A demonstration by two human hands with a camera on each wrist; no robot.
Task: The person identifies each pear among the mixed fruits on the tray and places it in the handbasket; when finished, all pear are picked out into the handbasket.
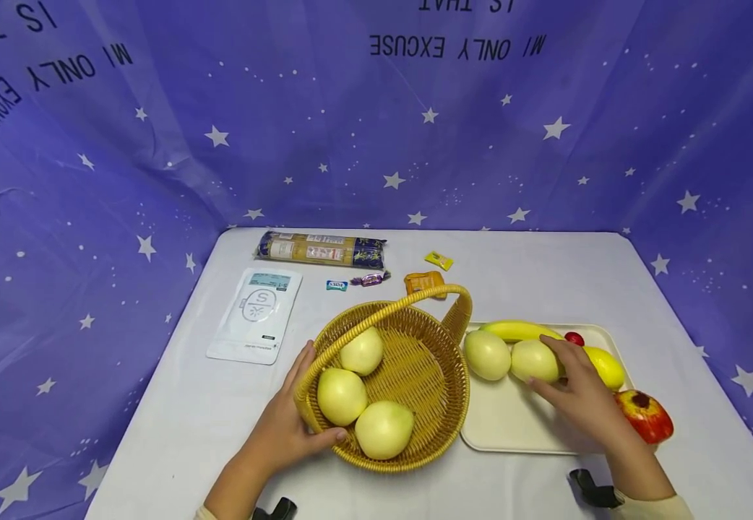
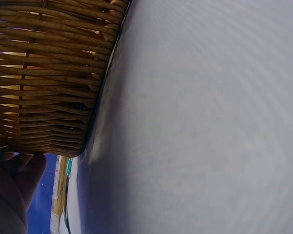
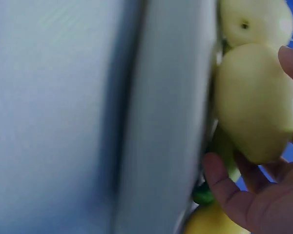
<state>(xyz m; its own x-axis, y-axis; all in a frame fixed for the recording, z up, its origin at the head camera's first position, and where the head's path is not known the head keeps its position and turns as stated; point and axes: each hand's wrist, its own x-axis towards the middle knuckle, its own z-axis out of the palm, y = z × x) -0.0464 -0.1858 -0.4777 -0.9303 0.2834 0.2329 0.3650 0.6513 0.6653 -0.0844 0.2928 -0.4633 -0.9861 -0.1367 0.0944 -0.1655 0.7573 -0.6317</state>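
Observation:
My left hand [image 1: 292, 426] grips the left rim of a woven wicker basket [image 1: 451, 426], thumb over the inside edge and fingers outside. Three pale yellow-green pears [image 1: 384, 430] lie in its left half. In the left wrist view, fingertips [image 2: 31, 175] touch the basket's wall [image 2: 44, 87]. My right hand [image 1: 581, 397] has its thumb and fingers around a pale pear [image 1: 534, 361] on the cream tray [image 1: 513, 433]; the right wrist view shows this pear [image 3: 256, 102] between them. Another pear [image 1: 487, 355] sits beside it, close to the basket.
Also on the tray are a banana [image 1: 519, 331], a small red fruit [image 1: 574, 338] and a lemon [image 1: 605, 367]. A red-yellow pomegranate [image 1: 646, 417] is at its right edge. Behind lie a noodle pack [image 1: 321, 249], a white pouch [image 1: 256, 318], an orange packet [image 1: 423, 282] and several small candies [image 1: 371, 279].

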